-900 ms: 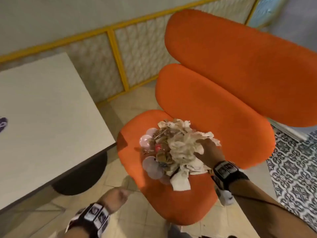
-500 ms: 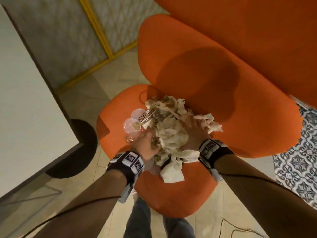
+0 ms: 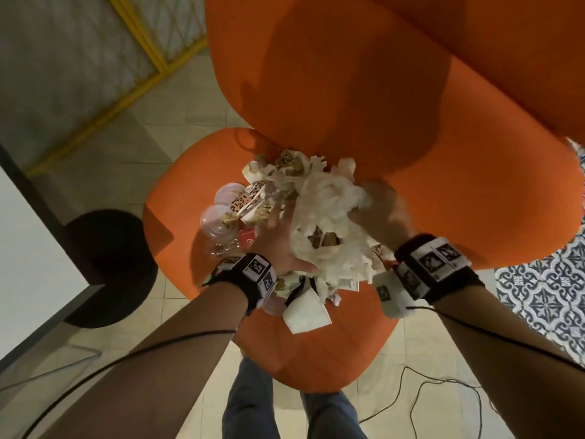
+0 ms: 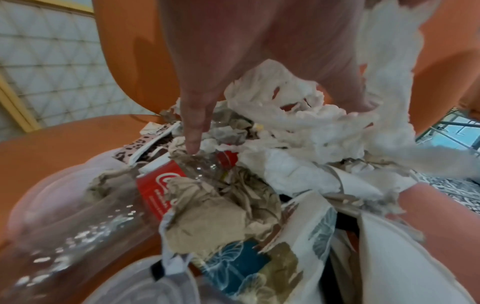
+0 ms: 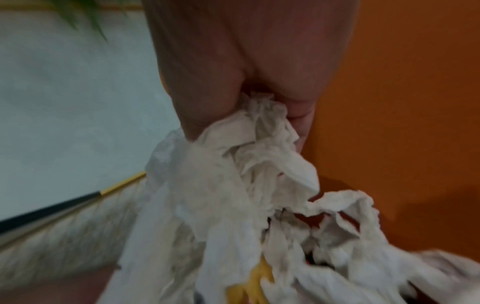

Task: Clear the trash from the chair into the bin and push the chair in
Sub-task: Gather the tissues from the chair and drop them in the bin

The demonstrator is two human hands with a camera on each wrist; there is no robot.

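One heap of mixed trash [image 3: 294, 229] lies on the seat of the orange upholstered chair [image 3: 316, 350], pushed close to the backrest. On top is a big bunch of torn white tissue paper [image 3: 329, 213], and under it you can see crumpled brown paper [image 4: 213, 209], a red printed label [image 4: 158, 185] on a clear plastic bottle [image 4: 78, 222], some clear plastic cup lids [image 3: 218, 223] at the left edge, and a folded white paper piece [image 3: 305, 308] hanging toward the front of the seat.

Your right hand [image 3: 380, 210] has its fingers curled into the white tissue paper and grasps a bunch of it; in the right wrist view the tissue comes out from between the closed fingers [image 5: 207, 98]. Your left hand [image 3: 278, 245] lies against the left side of the same tissue, with the fingers stretched and spread. In the left wrist view one finger points down and touches the clear bottle, and the tissue hangs over the hand between the fingers.

Both wrists carry black bands with printed square markers [image 3: 256, 267], and thin black cables run along your forearms. To the left of the chair stands a white table [image 3: 28, 248] with a round black base [image 3: 104, 264] on the beige tiled floor [image 3: 177, 99]. At the right side is a patterned blue and white floor area [image 3: 544, 293]. Your legs in blue jeans [image 3: 250, 407] are just before the chair.
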